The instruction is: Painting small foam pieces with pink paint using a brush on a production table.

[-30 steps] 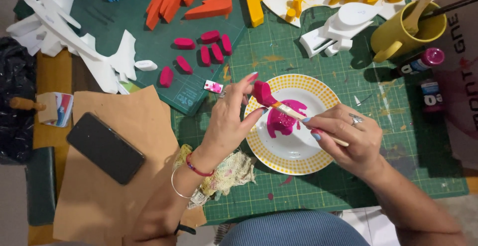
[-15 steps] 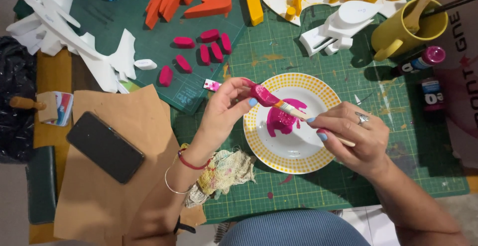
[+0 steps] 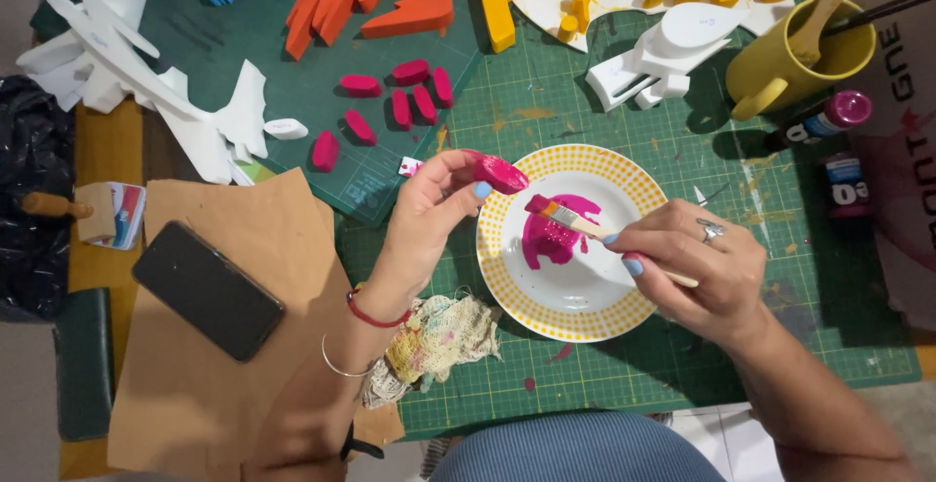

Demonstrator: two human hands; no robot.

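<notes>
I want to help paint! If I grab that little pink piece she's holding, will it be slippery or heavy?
The pink piece looks like cut foam, so probably very light. Its glossy wet paint would likely feel slippery and smear; the left hand pinches it only by fingertips.

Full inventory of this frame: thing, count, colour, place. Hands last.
Small foam piece: 1, magenta, held at the plate's left rim.
Paintbrush: 1, magenta-tipped, over the plate.
Plate: 1, white with yellow rim, centre; magenta paint in it.
Painted ovals: 7, magenta, dark mat, upper left.
Mug: 1, yellow, top right.
Paint bottle: 1, magenta cap, below the mug.
Phone: 1, black, on brown paper, left.
Rag: 1, stained, below the plate.
Cutting mat: 1, green, under the plate.
Left hand: pinches the foam piece.
Right hand: holds the paintbrush.
</notes>
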